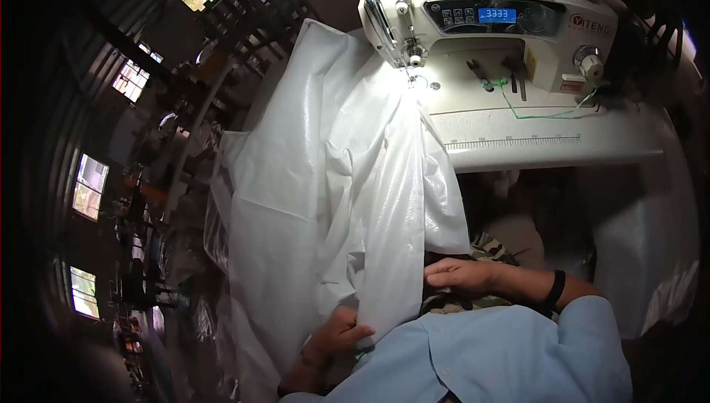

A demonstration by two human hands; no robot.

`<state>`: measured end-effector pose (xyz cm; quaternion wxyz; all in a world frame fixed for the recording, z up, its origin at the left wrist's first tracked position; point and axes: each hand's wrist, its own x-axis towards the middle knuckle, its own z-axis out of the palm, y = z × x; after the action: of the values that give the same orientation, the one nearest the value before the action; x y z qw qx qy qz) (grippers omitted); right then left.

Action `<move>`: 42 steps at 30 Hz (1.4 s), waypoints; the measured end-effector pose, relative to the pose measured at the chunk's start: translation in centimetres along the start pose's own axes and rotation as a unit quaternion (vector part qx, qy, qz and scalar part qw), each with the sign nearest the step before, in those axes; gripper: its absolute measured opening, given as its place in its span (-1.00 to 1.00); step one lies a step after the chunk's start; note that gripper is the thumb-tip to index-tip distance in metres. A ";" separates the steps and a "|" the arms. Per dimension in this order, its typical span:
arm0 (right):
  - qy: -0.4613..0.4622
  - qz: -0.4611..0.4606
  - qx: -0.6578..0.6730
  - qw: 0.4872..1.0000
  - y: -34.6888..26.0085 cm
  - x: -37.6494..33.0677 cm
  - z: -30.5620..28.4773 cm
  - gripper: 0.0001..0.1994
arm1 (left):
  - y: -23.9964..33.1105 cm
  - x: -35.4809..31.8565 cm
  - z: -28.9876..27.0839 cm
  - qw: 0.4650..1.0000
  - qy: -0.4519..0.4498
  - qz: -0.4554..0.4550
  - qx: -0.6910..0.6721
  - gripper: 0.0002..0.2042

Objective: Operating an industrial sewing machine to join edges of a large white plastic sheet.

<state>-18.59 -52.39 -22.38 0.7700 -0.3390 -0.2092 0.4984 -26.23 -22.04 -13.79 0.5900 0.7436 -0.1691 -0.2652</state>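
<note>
A large white woven plastic sheet (274,174) hangs from the lit needle area of a white sewing machine (503,15) down toward my lap. My left hand (339,331) is closed on the sheet's lower edge, thumb on top. My right hand (462,275) is closed at the sheet's right edge, near my lap; its fingertips meet the border of a folded strip, and part of the grip is hidden. Under the needle, the gathered top of the sheet lies in bright light.
Thread snips (479,72) lie on the machine bed beside a loose green thread (543,116). A ruler scale (518,141) runs along the table's front edge. More white sheeting (643,248) hangs at the right. Dim workshop clutter and several bright windows (90,187) are on the left.
</note>
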 end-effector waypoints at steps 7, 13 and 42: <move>0.081 0.018 -0.140 0.987 -0.8 0.7 2.8 -0.49 | 0.4 2.6 0.6 0.952 0.008 -0.117 0.284 -0.53; 0.240 -0.041 -0.444 0.862 -0.6 0.4 5.6 -0.61 | 6.3 5.6 3.5 0.846 0.260 0.184 0.427 -0.72; 0.158 -0.221 -0.601 0.752 -3.0 7.0 2.2 -0.64 | 6.5 11.0 1.6 0.952 0.289 0.059 -0.085 -0.90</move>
<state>-15.24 -46.15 -18.80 0.5184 -0.7499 -0.4101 0.0256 -17.93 -31.07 -9.94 0.6895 0.7240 -0.0119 -0.0171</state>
